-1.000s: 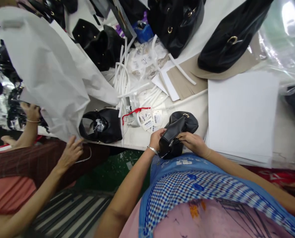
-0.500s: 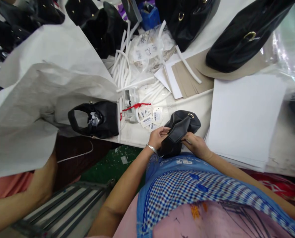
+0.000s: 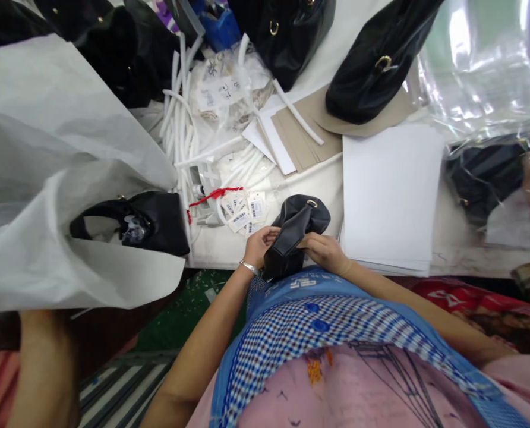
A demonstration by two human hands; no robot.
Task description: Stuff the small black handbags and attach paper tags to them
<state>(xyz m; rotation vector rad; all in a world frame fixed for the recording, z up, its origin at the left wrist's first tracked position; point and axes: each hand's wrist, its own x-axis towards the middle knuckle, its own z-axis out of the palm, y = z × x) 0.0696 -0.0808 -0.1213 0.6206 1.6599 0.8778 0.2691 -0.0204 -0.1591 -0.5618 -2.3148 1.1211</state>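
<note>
A small black bag (image 3: 287, 238) with a gold ring is held at the table's front edge, close to my apron. My left hand (image 3: 260, 244) is at its left side, with the fingers curled against it and partly hidden behind. On the right side, my right hand (image 3: 325, 249) pinches the bag's edge between thumb and fingers. Just behind the bag lie white barcode tags (image 3: 247, 213) with a red cord (image 3: 215, 194).
White tubes (image 3: 180, 119), a clear plastic bag (image 3: 224, 89) and brown card (image 3: 307, 134) lie behind. A white paper stack (image 3: 390, 196) is at right. At left, a person's arm (image 3: 46, 368) is below white sheeting (image 3: 69, 113) and another black bag (image 3: 167, 223).
The view has shifted to the right, so table items appear further left. The white sheeting at left has come down over part of the other black bag. Both my hands still hold the small bag.
</note>
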